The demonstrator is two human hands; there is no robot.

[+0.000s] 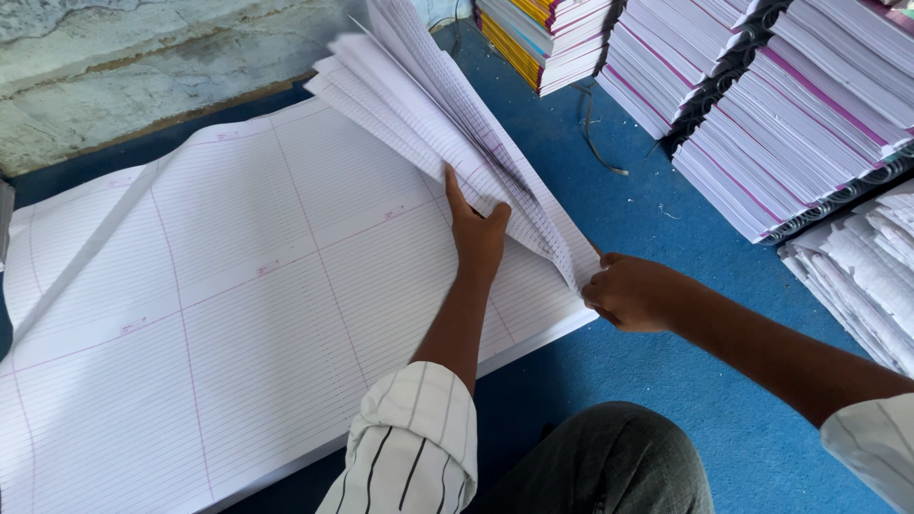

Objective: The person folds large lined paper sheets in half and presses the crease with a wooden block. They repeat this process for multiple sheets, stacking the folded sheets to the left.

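Observation:
A thick stack of large white ruled sheets (pixel 219 286) lies flat on blue flooring. At its right corner, several sheets (pixel 428 105) are lifted and fanned upward. My left hand (pixel 476 233) presses flat under the fan, fingers spread against the lifted sheets and the stack. My right hand (pixel 633 290) pinches the lower corner of the lifted sheets at the stack's right edge.
Piles of bound ruled notebooks (pixel 790 105) with pink and yellow spines stand at the back right. Loose folded paper bundles (pixel 866 266) lie at the right edge. A worn concrete wall (pixel 114 67) runs along the back left. The blue floor (pixel 666 209) shows between them.

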